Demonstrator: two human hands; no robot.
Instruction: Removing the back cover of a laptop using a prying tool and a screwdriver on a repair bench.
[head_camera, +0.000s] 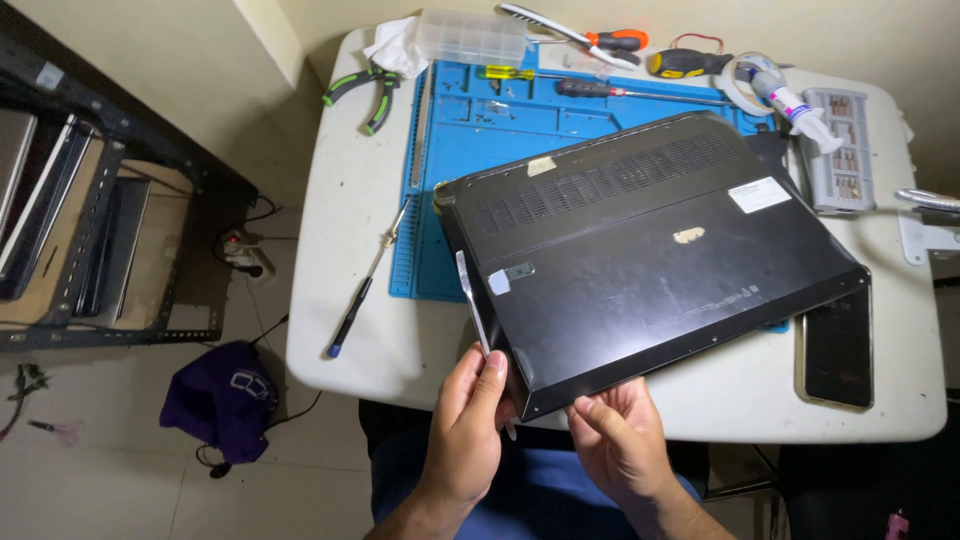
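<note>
A black laptop (650, 260) lies upside down and tilted, its base cover with vent slots and stickers facing up, partly over a blue work mat (470, 150). My left hand (468, 420) holds a thin metal pry tool (472, 305) pressed into the seam along the laptop's left edge near the front corner. My right hand (620, 435) grips the laptop's front edge from below, fingers curled under the corner.
On the white table (340, 300) lie a screwdriver (362, 295), green-handled pliers (365, 92), a clear parts box (470, 35), more screwdrivers (600, 88), a syringe tube (795, 105), a bit case (840, 150) and a phone (838, 350). A dark shelf (90, 230) stands left; a purple bag (220, 400) is on the floor.
</note>
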